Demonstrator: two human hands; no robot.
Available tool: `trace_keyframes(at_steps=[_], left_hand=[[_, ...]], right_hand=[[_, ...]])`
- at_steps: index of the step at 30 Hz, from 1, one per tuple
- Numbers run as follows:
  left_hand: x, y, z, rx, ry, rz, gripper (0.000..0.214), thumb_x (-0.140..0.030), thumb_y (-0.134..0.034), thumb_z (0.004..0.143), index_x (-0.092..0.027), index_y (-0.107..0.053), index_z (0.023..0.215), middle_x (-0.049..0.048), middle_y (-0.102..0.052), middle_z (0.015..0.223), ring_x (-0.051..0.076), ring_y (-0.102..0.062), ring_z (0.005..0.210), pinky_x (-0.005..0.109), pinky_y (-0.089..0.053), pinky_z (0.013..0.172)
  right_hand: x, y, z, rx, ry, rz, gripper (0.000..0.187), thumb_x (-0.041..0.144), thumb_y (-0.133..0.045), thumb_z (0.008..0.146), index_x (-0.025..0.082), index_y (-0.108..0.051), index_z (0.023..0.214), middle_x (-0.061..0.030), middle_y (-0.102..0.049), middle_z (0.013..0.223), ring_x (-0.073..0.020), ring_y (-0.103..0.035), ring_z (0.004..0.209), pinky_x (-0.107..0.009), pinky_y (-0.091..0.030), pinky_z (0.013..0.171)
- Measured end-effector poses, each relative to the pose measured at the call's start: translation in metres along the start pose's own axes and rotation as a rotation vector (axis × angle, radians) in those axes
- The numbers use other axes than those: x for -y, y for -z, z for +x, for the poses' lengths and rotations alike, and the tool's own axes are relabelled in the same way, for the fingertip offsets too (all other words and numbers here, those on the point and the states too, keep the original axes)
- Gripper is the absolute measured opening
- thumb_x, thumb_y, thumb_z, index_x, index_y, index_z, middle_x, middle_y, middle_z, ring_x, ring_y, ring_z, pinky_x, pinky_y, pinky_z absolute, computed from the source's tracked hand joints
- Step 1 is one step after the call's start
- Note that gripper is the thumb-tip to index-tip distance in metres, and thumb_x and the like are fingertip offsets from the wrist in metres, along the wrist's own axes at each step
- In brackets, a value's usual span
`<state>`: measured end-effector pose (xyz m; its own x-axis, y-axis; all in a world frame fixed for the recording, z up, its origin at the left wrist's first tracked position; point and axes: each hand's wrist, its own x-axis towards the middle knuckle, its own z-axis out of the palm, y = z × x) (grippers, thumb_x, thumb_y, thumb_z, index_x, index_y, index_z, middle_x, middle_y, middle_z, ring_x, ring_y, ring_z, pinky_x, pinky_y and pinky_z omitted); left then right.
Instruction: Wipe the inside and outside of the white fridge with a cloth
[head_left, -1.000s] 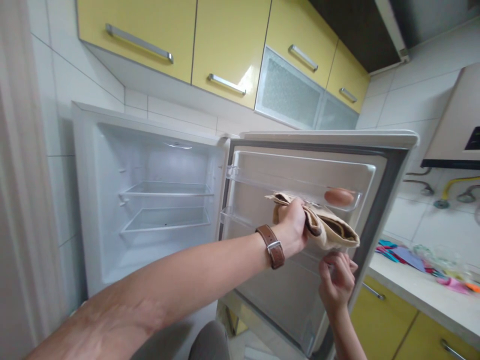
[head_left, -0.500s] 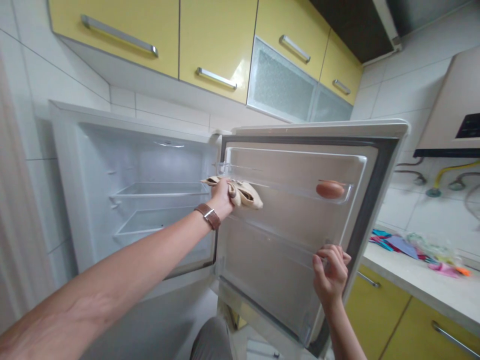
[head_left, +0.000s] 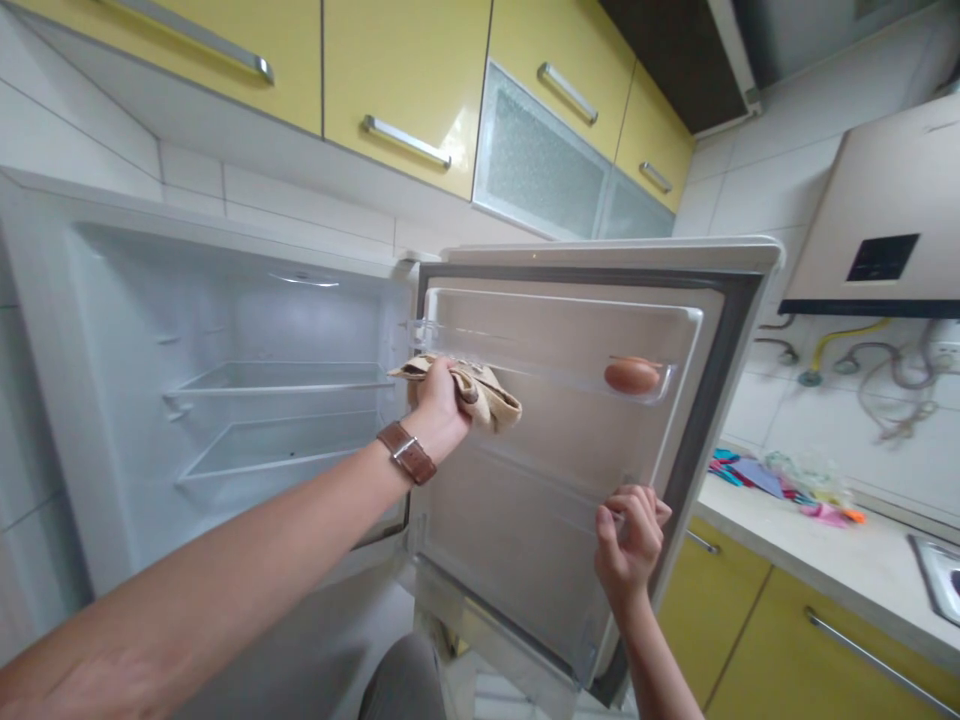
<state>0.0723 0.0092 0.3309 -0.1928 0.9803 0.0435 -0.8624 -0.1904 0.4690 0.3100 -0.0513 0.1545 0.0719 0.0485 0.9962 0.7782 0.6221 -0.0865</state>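
A folded beige cloth [head_left: 491,398] is bunched in my left hand [head_left: 441,405], which is closed around it. That hand is at the upper clear door shelf [head_left: 525,362], near the hinge side of the open fridge door [head_left: 510,560]. My right hand [head_left: 634,540] has its fingers curled over the right end of the lower clear door shelf [head_left: 536,480]. A brown egg [head_left: 631,375] lies in the right end of the upper shelf, above my right hand.
Left of the door is the fridge interior [head_left: 247,320] with glass shelves [head_left: 292,378]. Yellow cabinets [head_left: 405,70] hang overhead. To the right, a counter [head_left: 757,515] carries colourful cloths or gloves [head_left: 757,475] and a sink [head_left: 941,570]. A water heater [head_left: 885,200] is on the wall.
The view has turned slightly right, so everything sits further left. My left hand with the cloth has shifted slightly down along the door. My right hand keeps its hold on the lower shelf.
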Motion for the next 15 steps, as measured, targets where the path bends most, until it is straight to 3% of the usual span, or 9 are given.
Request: trace_keyframes(at_steps=[5,10,13,15], left_hand=[[0.018,-0.01,-0.03,0.037,0.164,0.052,0.013,-0.007,-0.062,0.078,-0.018,-0.053,0.078,-0.0013,-0.057,0.063,0.013,-0.058,0.054,0.026,-0.056,0.061],[0.037,-0.012,-0.06,0.149,0.279,0.121,0.019,-0.009,-0.073,0.071,-0.016,-0.059,0.081,0.001,-0.064,0.071,0.014,-0.062,0.055,0.028,-0.058,0.064],[0.038,-0.014,-0.085,0.25,0.407,0.172,0.011,-0.012,-0.072,0.076,-0.015,-0.063,0.082,0.0055,-0.07,0.078,0.016,-0.067,0.061,0.031,-0.06,0.07],[0.032,-0.015,-0.101,0.256,0.445,0.212,0.008,-0.011,-0.07,0.079,-0.014,-0.065,0.084,0.0076,-0.072,0.081,0.018,-0.07,0.064,0.032,-0.061,0.073]], right_hand=[[0.005,-0.003,-0.004,-0.025,-0.007,-0.022,0.026,0.03,-0.057,0.097,0.02,-0.049,0.074,0.0023,-0.047,0.073,-0.0151,-0.047,0.074,-0.036,-0.027,0.082],[0.008,-0.004,-0.003,-0.038,0.0,-0.024,0.026,0.029,-0.057,0.098,0.02,-0.048,0.075,0.0024,-0.046,0.073,-0.0153,-0.047,0.074,-0.036,-0.026,0.082],[0.005,-0.003,-0.003,-0.018,0.014,-0.024,0.026,0.029,-0.055,0.098,0.02,-0.047,0.075,0.0022,-0.046,0.074,-0.0157,-0.045,0.075,-0.036,-0.026,0.081],[0.003,-0.002,-0.003,-0.004,0.027,-0.023,0.026,0.03,-0.053,0.098,0.02,-0.046,0.075,0.002,-0.044,0.074,-0.0161,-0.043,0.075,-0.035,-0.026,0.079]])
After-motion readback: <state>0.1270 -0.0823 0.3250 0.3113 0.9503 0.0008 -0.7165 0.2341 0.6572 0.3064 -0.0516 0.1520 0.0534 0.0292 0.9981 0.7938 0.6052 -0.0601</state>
